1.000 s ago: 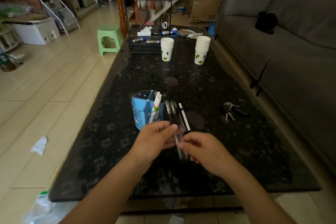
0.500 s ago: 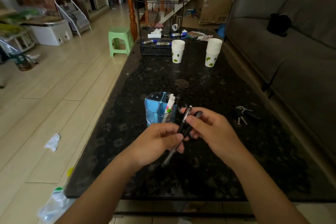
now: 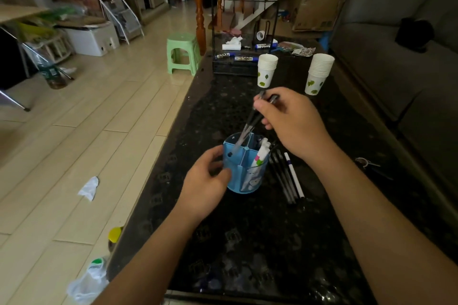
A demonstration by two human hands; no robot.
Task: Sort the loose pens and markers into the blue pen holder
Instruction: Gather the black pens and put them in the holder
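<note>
The blue pen holder (image 3: 250, 181) stands on the black table (image 3: 247, 242), split into compartments. White markers (image 3: 260, 156) stand in its right compartment. My right hand (image 3: 295, 121) is above the holder, shut on two dark pens (image 3: 247, 126); their lower ends dip into the holder's far-left compartment. My left hand (image 3: 205, 181) grips the holder's left wall. Several loose pens (image 3: 287, 176), dark ones and a white one, lie on the table just right of the holder.
Two stacks of paper cups (image 3: 266, 69) (image 3: 319, 73) stand farther back, with a black wire rack (image 3: 235, 62) behind them. Keys (image 3: 364, 162) lie at the right. A grey sofa (image 3: 409, 69) runs along the right side. The table's left edge drops to the floor.
My right hand lifted two pens away from my left hand and lowered their tips into the holder. My left hand let go of the pens and took hold of the holder.
</note>
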